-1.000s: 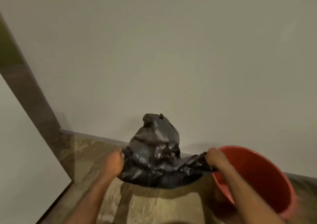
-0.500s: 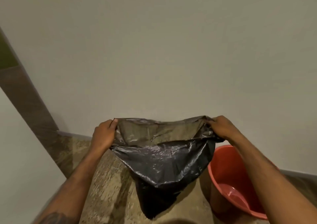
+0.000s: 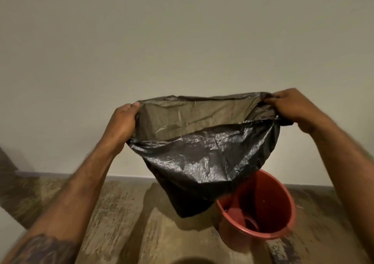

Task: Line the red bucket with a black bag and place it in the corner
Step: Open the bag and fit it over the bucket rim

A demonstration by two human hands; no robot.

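Both hands raised: left hand [image 3: 121, 123], right hand [image 3: 291, 107] gripping black bag [image 3: 202, 158] mouth, stretched wide.

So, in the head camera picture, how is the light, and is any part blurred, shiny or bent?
Head view: dim, warm light; the wall fades darker toward the corners. The black bag shows small glints on its wrinkles, and its far layer looks half see-through. The bag throws a soft shadow on the floor. Forearms and the red bucket rim look slightly smeared. The skirting line bends, a wide-angle effect.
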